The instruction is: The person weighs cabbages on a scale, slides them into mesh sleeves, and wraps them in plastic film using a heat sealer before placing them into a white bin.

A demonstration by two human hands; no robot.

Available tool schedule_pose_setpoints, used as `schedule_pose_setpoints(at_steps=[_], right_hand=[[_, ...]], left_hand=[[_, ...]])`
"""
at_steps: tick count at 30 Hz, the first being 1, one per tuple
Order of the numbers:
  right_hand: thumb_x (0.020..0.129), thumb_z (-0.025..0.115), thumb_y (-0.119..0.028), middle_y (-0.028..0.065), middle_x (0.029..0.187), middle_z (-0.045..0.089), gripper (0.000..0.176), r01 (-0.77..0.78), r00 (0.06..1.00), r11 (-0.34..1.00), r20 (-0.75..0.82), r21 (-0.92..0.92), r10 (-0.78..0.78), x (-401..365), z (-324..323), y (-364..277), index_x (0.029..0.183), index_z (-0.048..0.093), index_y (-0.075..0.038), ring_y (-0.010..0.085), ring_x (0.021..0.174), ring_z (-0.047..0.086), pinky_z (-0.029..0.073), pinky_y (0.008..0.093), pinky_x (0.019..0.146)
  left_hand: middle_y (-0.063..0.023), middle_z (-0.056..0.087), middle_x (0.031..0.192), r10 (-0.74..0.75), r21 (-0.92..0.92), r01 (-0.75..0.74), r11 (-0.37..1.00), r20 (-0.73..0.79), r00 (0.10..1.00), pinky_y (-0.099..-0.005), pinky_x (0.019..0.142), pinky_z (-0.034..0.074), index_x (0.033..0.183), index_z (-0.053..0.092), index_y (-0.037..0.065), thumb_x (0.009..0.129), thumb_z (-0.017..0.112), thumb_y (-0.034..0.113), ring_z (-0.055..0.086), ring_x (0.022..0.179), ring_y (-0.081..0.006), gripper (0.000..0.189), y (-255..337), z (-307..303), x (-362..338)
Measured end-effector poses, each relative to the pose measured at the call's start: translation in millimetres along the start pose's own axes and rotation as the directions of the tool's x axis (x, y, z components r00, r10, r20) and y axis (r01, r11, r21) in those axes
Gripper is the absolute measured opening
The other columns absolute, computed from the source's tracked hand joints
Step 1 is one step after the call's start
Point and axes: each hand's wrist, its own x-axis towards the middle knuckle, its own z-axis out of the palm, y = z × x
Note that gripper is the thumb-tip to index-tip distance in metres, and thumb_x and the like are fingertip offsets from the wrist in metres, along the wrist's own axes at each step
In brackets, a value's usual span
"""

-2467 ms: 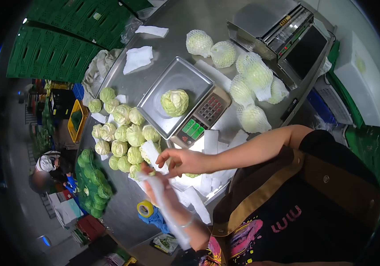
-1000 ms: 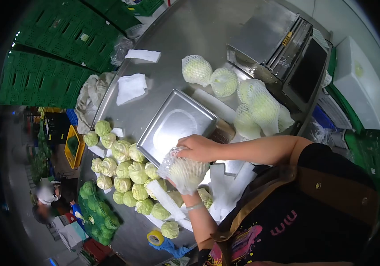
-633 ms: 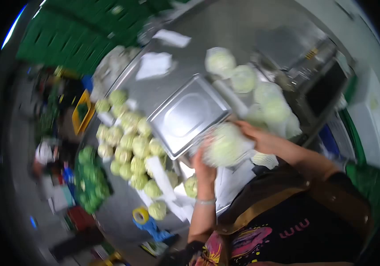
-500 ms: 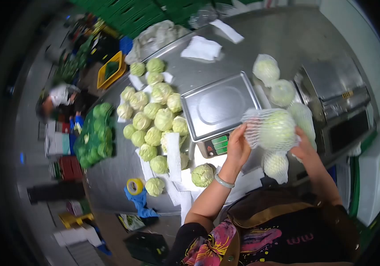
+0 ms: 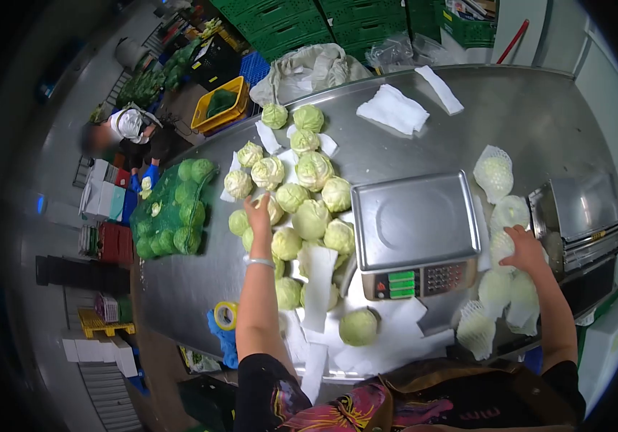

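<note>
My left hand (image 5: 258,216) reaches over the pile of pale green cabbages, fingers apart, against a cabbage (image 5: 274,210). Its grip has not closed around that one, as far as I can see. On the right, my right hand (image 5: 527,249) is open, with thumb and fingers spread at the edge of a cabbage in white foam netting (image 5: 500,248). Several more netted cabbages lie around it, one a netted cabbage (image 5: 494,175) further back. Between my hands stands a weighing scale (image 5: 415,223) with a bare metal pan. A loose cabbage (image 5: 358,327) sits in front, near white foam net sleeves (image 5: 319,288).
A metal wrapping machine (image 5: 586,216) borders the right side. Left of the pile lies a green net sack of cabbages (image 5: 179,209). Yellow tape (image 5: 226,315) and a blue cloth are at the front left. Green crates (image 5: 280,32) stand behind; another person (image 5: 132,129) is at far left.
The netted cabbage held between both hands has been put down among the others on the right. My left hand has moved left to the cabbage pile. The view has shifted.
</note>
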Motion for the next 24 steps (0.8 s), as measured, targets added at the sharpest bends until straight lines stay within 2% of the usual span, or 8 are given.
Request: schedule_pose_setpoints(at_steps=[5,6,8,11,15,19,22,24], right_hand=[[0.056,0.086,-0.038,0.0160,0.134,0.046,0.093,-0.021,0.990,0.998,0.136,-0.064,0.029,15,-10,-10,0.135,0.044,-0.012,0.0379,0.121,0.047,0.045,0.0447,0.096],[0.057,0.086,-0.039,0.0165,0.136,0.045,0.092,-0.047,0.982,0.996,0.177,-0.072,0.059,14,-20,-20,0.135,0.044,-0.012,0.0382,0.122,0.046,0.044,0.0448,0.097],[0.063,0.083,-0.035,0.0168,0.134,0.048,0.082,-0.075,0.987,0.992,0.136,-0.104,0.089,27,-41,-33,0.133,0.047,-0.010,0.0380,0.123,0.046,0.043,0.0445,0.099],[0.072,0.077,-0.029,0.0172,0.128,0.053,0.064,-0.017,0.998,1.000,-0.052,-0.014,0.017,71,-55,-57,0.127,0.052,-0.007,0.0371,0.121,0.048,0.042,0.0440,0.099],[0.080,0.070,-0.020,0.0167,0.121,0.058,0.043,0.209,0.963,0.968,-0.202,0.136,-0.179,171,-53,-103,0.118,0.058,-0.004,0.0353,0.116,0.052,0.042,0.0417,0.098],[0.080,0.070,-0.018,0.0162,0.125,0.056,0.047,0.470,0.839,0.878,-0.359,0.094,-0.410,305,-4,-140,0.122,0.054,-0.006,0.0341,0.117,0.050,0.042,0.0416,0.100],[0.079,0.070,-0.018,0.0159,0.126,0.054,0.052,0.456,0.756,0.881,-0.467,-0.126,-0.459,387,27,-178,0.127,0.052,-0.007,0.0318,0.115,0.051,0.044,0.0413,0.097],[0.078,0.070,-0.018,0.0153,0.122,0.056,0.056,0.341,0.730,0.885,-0.505,-0.316,-0.462,425,41,-193,0.129,0.051,-0.007,0.0299,0.113,0.052,0.045,0.0414,0.095]], left_hand=[[-0.0247,0.035,0.147,-0.075,0.263,0.081,0.961,-0.032,0.997,-0.0372,0.110,0.030,0.144,0.024,-0.009,0.075,0.073,0.052,0.038,0.133,-0.0363,0.104,-17,23,125],[-0.0248,0.034,0.147,-0.085,0.228,0.082,0.970,0.005,0.996,-0.0459,0.107,0.033,0.148,0.018,-0.002,0.072,0.074,0.055,0.039,0.131,-0.0374,0.111,-57,32,173],[-0.0233,0.036,0.144,-0.359,0.133,0.356,0.925,0.003,0.933,-0.0582,0.095,0.041,0.150,0.017,0.007,0.071,0.075,0.055,0.045,0.124,-0.0401,0.109,-12,48,155],[-0.0211,0.041,0.138,-0.410,-0.004,0.416,0.909,0.159,0.898,-0.0633,0.081,0.046,0.148,0.021,0.013,0.071,0.075,0.050,0.051,0.115,-0.0405,0.100,-38,61,182],[-0.0179,0.048,0.125,-0.408,-0.141,0.471,0.870,0.327,0.852,-0.0573,0.077,0.051,0.136,0.035,0.009,0.075,0.070,0.038,0.055,0.109,-0.0378,0.076,-47,46,191],[-0.0154,0.052,0.122,-0.144,-0.432,0.325,0.841,0.401,0.905,-0.0520,0.079,0.054,0.132,0.042,0.010,0.081,0.063,0.030,0.059,0.105,-0.0326,0.059,0,43,117],[-0.0139,0.052,0.124,0.128,-0.537,0.168,0.827,0.469,0.874,-0.0450,0.089,0.053,0.142,0.034,0.012,0.080,0.064,0.019,0.057,0.111,-0.0287,0.069,47,54,28],[-0.0139,0.051,0.127,0.113,-0.445,0.179,0.877,0.554,0.825,-0.0430,0.095,0.050,0.141,0.037,0.012,0.070,0.075,0.023,0.053,0.117,-0.0296,0.082,54,71,-28]])
